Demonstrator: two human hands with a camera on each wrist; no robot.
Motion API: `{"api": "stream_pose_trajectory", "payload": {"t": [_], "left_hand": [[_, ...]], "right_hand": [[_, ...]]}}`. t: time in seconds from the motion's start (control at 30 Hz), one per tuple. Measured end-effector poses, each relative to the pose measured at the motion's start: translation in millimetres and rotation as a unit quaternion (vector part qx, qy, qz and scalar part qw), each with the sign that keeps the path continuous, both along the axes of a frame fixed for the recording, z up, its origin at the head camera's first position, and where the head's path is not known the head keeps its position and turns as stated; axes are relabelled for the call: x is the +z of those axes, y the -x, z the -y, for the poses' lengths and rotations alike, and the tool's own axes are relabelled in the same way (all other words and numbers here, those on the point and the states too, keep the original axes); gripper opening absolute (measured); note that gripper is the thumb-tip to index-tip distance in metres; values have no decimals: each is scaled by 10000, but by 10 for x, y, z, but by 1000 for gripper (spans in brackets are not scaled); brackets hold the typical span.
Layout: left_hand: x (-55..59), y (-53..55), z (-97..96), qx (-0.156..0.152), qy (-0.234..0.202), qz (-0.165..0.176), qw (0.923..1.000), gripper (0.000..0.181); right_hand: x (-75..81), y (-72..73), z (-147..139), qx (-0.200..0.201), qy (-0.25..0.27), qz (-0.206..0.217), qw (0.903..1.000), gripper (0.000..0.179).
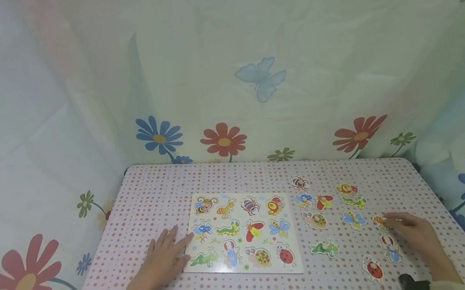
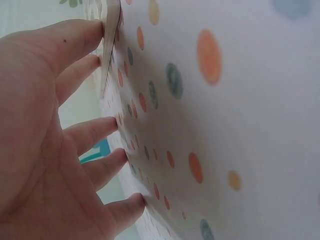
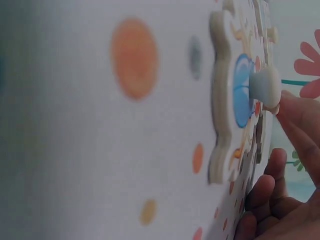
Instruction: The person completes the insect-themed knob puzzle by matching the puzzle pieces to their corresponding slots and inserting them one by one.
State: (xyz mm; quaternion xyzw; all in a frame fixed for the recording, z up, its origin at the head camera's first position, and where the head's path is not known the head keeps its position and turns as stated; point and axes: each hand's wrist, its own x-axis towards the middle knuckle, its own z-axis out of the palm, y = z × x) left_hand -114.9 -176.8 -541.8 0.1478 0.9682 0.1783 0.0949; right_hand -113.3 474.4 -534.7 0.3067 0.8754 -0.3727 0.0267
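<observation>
At lower left of the head view, the left hand point(image 1: 161, 261) spreads its fingers; at lower right, the right hand point(image 1: 415, 233) (other fingers bent) pinches thumb to forefinger.

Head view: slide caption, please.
Left hand touches a white rectangular insect-puzzle board; right hand is at a flat orange-striped insect piece.

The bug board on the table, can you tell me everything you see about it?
The bug board is pale, thin and four-sided, with a shiny face and an edge that looks like wood. Twelve colourful bugs show on it, in three rows of four. It lies flat on the dotted table, turned slightly. The left hand touches its left edge with thumb and index finger.
</observation>
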Motion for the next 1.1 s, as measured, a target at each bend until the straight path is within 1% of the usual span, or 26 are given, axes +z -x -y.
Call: {"api": "stream_pose_trajectory", "payload": {"t": [0.07,0.17,0.33,0.57,0.7,0.8,0.87,0.93,1.03,1.1], "left_hand": [[-4,1,2,8,-3,-2,10000,54],[-6,-1,5,8,-11,-9,10000,54],[-8,-8,9,-12,-63,-15,10000,54],[-8,-12,4,-3,-98,0,10000,53],[0,-13,1,9,-116,14,9999,53],[9,-12,1,3,-143,0,9999,53],[16,-11,-1,6,-150,-3,9999,53],[26,-12,-2,2,-151,-15,9999,53],[33,-14,-4,15,-99,11,9999,54],[35,-14,-4,24,-85,1,10000,54]], "right_hand": [[-53,13,-27,79,-107,4,9999,72],[-102,29,-48,73,-149,-43,9999,70],[-143,52,-51,55,-250,-71,9996,63],[-146,52,-33,103,-379,-35,9992,56],[-127,54,-16,143,-403,-62,9991,57],[-107,67,-1,218,-514,-62,9984,59],[-63,67,32,413,-629,-132,9971,60],[16,62,98,756,-707,-386,9939,60],[159,62,252,1276,-732,-851,9854,56],[232,83,372,1499,-666,-1101,9803,51]]}}
